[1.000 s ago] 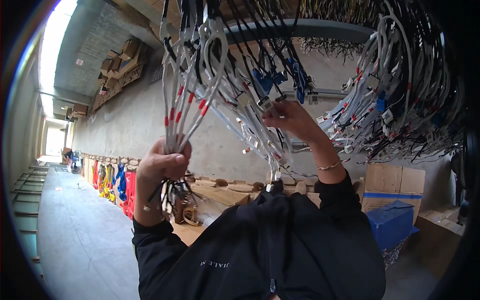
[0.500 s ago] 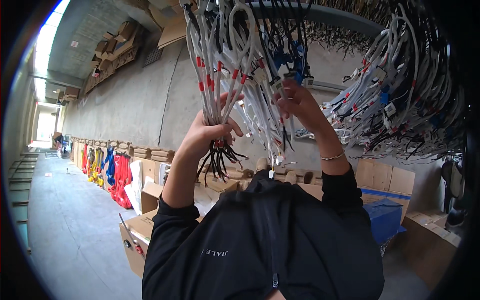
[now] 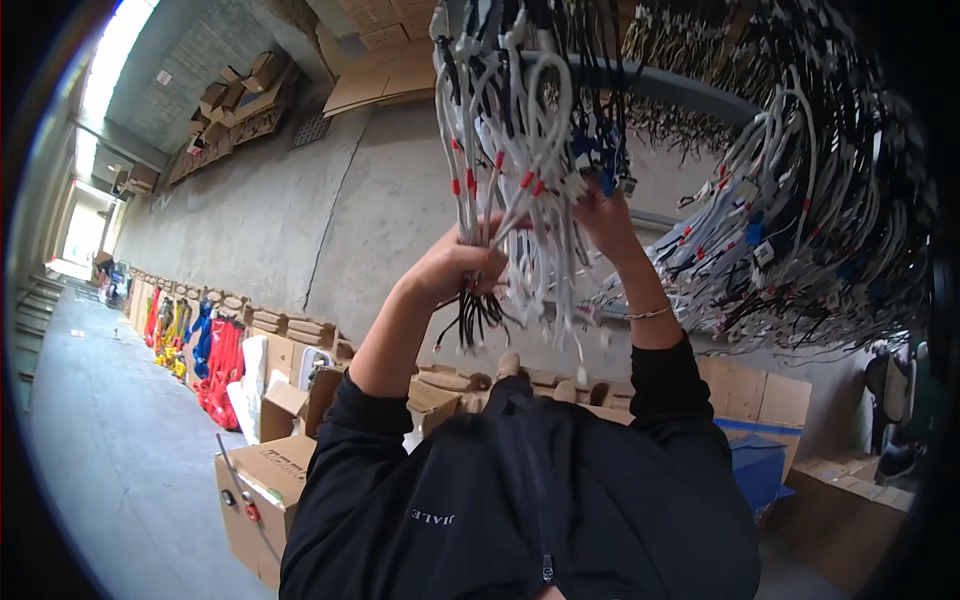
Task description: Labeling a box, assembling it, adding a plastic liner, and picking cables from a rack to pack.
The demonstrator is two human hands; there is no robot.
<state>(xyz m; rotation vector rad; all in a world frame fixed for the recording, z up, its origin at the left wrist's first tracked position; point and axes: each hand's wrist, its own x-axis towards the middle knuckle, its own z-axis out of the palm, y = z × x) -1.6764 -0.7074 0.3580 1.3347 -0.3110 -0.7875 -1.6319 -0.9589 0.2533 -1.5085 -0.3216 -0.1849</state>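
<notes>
White wire harnesses (image 3: 500, 150) with red bands hang in front of me. My left hand (image 3: 462, 265) is wrapped round a bundle of them, and their thin black wire ends (image 3: 472, 318) fan out below the fist. To the right, my right hand (image 3: 606, 220) is raised among the hanging cables, fingers curled beside blue connectors (image 3: 605, 160). What those fingers grip is partly hidden by cables. More white strands hang between my hands, with small white plugs (image 3: 582, 375) at their lower ends.
A grey rail (image 3: 690, 92) carries the cables. A dense mass of white and black harnesses (image 3: 790, 240) hangs at the right. Cardboard boxes (image 3: 262, 480) stand at lower left, a blue box (image 3: 757, 470) at lower right. Red cable bundles (image 3: 222, 375) line the wall.
The view has shifted, and the bundle in my left hand appears further right. My right hand has moved in close to the blue connectors, its fingers now more hidden among the cables.
</notes>
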